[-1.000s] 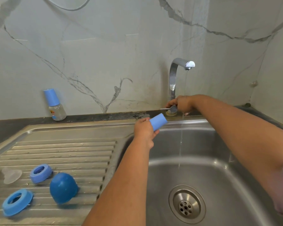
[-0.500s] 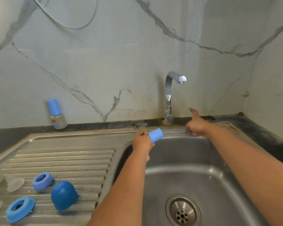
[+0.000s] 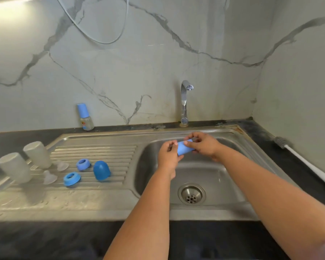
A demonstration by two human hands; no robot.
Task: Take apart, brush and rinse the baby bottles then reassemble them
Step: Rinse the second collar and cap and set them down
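Over the sink [image 3: 238, 139], in front of the tap [image 3: 184, 102], we hold the light-blue cap [image 3: 183, 148] between both hands: our left hand [image 3: 168, 154] pinches its near end, our right hand [image 3: 203, 145] curls fingers [image 3: 188, 142] over its far end. Our hands hide the cap's ends. Left of the sink, bottle parts lie blurred on the drainboard [image 3: 94, 152].

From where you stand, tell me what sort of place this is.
Most likely a home kitchen counter at the sink. A stainless steel sink with a ribbed draining board sits under a chrome tap, against a marble-look wall. Both hands, left and right, hold a blue cap over the basin.
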